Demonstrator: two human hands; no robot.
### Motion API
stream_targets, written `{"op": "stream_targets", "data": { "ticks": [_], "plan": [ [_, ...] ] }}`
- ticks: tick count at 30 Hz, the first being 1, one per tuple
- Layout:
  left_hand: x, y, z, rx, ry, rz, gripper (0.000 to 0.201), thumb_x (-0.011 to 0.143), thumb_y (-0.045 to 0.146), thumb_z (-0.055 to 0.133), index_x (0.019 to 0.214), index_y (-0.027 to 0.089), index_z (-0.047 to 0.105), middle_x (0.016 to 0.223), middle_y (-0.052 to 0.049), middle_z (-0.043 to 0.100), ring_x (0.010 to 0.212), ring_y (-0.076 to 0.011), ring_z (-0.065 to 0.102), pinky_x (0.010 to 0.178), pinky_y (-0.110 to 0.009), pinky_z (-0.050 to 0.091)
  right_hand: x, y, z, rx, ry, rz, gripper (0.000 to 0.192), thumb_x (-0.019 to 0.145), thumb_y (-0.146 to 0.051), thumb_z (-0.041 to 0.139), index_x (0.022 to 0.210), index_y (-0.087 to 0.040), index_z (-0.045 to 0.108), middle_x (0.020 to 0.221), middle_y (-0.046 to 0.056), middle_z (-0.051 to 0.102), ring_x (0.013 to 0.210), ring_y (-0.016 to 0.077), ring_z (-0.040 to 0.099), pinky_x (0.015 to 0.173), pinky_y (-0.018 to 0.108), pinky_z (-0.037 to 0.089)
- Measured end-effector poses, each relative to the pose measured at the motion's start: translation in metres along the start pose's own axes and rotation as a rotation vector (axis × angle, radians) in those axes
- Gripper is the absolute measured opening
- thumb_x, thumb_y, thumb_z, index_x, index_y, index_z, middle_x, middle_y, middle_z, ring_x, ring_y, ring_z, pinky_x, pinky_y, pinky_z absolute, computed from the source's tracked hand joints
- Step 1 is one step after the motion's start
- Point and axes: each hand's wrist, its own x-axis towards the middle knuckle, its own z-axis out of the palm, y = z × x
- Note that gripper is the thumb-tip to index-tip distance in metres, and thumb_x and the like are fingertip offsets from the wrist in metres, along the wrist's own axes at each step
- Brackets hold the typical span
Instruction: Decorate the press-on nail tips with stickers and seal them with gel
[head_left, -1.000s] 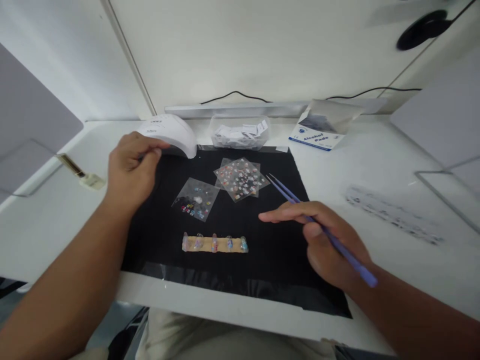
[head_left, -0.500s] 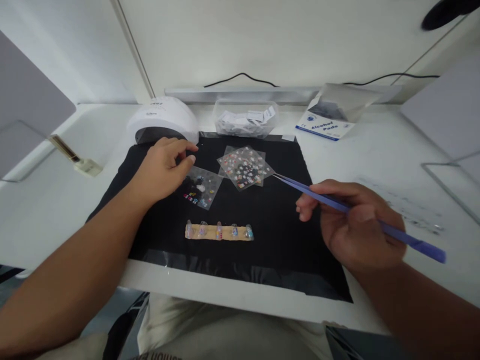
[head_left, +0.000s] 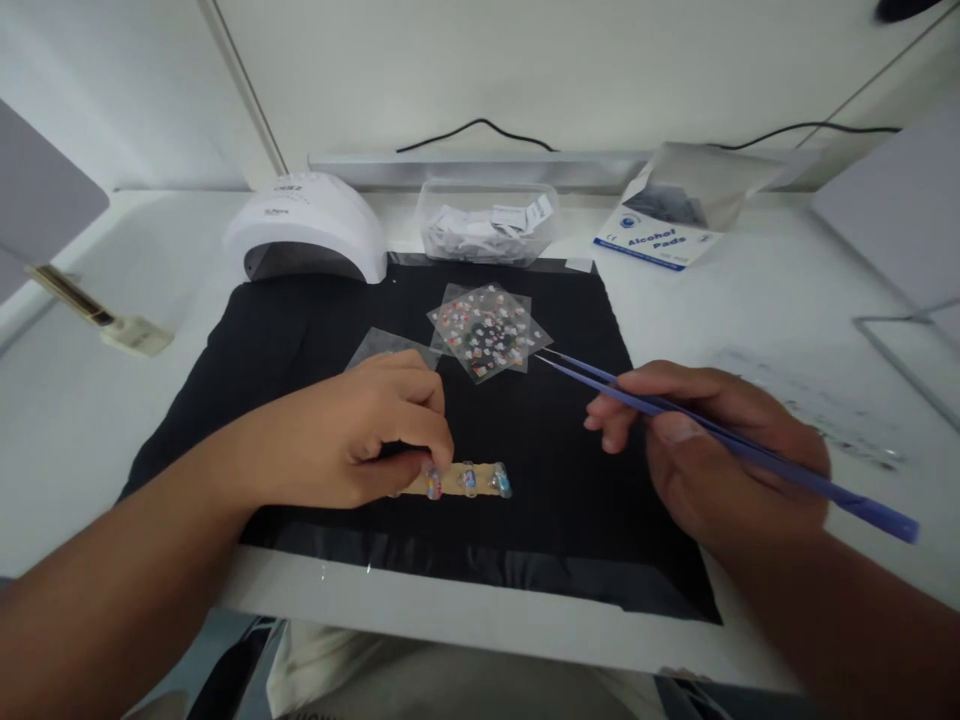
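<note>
My left hand (head_left: 375,430) hovers over the left part of a beige strip (head_left: 451,482) that carries several decorated false nails. Its thumb and index finger close at the upper end of the middle false nail (head_left: 433,486); the nails farther left are mostly covered. In my right hand (head_left: 720,450) lies a pair of blue-purple tweezers (head_left: 637,400), tips slightly apart, close to the right corner of a stack of clear sticker sheets (head_left: 487,335). Another sticker sheet (head_left: 386,345) shows partly behind my left hand.
A black mat (head_left: 562,530) covers the middle of the white table. Behind it stand a white nail lamp (head_left: 307,225), a clear box of small packets (head_left: 487,230) and an alcohol pads box (head_left: 660,235). A small bottle with a gold cap (head_left: 135,335) lies left.
My left hand has moved from the left sticker sheet down and right to the nail strip, its fingers now pinched there. The tweezers stay near the stack, tips spread a little wider.
</note>
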Motion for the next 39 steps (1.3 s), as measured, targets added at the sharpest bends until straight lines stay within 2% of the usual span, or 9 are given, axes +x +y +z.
{"op": "stream_targets", "data": {
  "ticks": [9,24,30,32,35,37,39],
  "plan": [
    [0.003,-0.004,0.002,-0.021,-0.140,-0.039,0.024,0.086,0.000,0.059,0.085,0.020,0.073,0.087,-0.001,0.055,0.088,-0.0153,0.050,0.088,-0.031,0.035,-0.004,0.001,-0.005,-0.052,-0.081,0.006,0.019,0.092,-0.031,0.066,0.109,-0.034,0.075,0.087,0.002,0.075,0.059,0.0174,0.065,0.049,0.033,0.051],
    [0.004,-0.009,0.003,-0.083,-0.207,-0.094,0.024,0.091,0.005,0.056,0.088,0.022,0.074,0.088,0.000,0.057,0.090,-0.0156,0.050,0.090,-0.030,0.033,-0.006,0.000,0.000,-0.063,-0.036,0.020,0.016,0.091,-0.031,0.067,0.105,-0.032,0.076,0.084,0.000,0.075,0.061,0.0147,0.065,0.049,0.030,0.051],
    [0.005,-0.012,0.002,-0.141,-0.227,-0.099,0.025,0.090,0.004,0.055,0.089,0.021,0.073,0.091,-0.001,0.057,0.092,-0.0149,0.052,0.092,-0.030,0.035,-0.006,0.001,-0.001,-0.055,-0.045,0.007,0.017,0.092,-0.032,0.067,0.106,-0.033,0.076,0.085,0.001,0.075,0.063,0.0171,0.066,0.048,0.032,0.050],
    [0.004,-0.014,0.001,-0.174,-0.212,-0.092,0.026,0.092,0.005,0.054,0.094,0.022,0.073,0.092,-0.001,0.056,0.093,-0.0151,0.052,0.089,-0.029,0.038,-0.006,0.002,-0.001,-0.045,-0.049,-0.005,0.018,0.092,-0.031,0.066,0.107,-0.033,0.075,0.085,0.001,0.075,0.062,0.0171,0.066,0.047,0.032,0.050],
    [0.000,-0.016,-0.001,-0.243,-0.103,-0.068,0.024,0.093,0.006,0.052,0.102,0.021,0.070,0.096,-0.002,0.055,0.093,-0.0140,0.053,0.084,-0.027,0.042,-0.005,0.002,-0.001,-0.049,-0.047,-0.007,0.019,0.092,-0.029,0.066,0.108,-0.033,0.076,0.085,0.001,0.075,0.059,0.0161,0.064,0.048,0.032,0.049],
    [-0.001,-0.016,-0.002,-0.276,-0.036,-0.054,0.020,0.093,0.007,0.054,0.101,0.020,0.067,0.097,-0.002,0.055,0.092,-0.0132,0.054,0.081,-0.026,0.043,-0.005,0.002,-0.002,-0.055,-0.050,-0.006,0.019,0.092,-0.029,0.066,0.108,-0.033,0.075,0.086,0.001,0.075,0.059,0.0161,0.064,0.048,0.032,0.049],
    [-0.002,-0.016,-0.002,-0.289,-0.036,-0.067,0.019,0.091,0.006,0.055,0.096,0.019,0.068,0.096,-0.002,0.054,0.090,-0.0127,0.054,0.078,-0.025,0.045,-0.005,0.001,-0.002,-0.059,-0.057,-0.006,0.019,0.093,-0.029,0.065,0.108,-0.034,0.075,0.087,0.001,0.075,0.060,0.0166,0.064,0.048,0.033,0.048]
  ]
}}
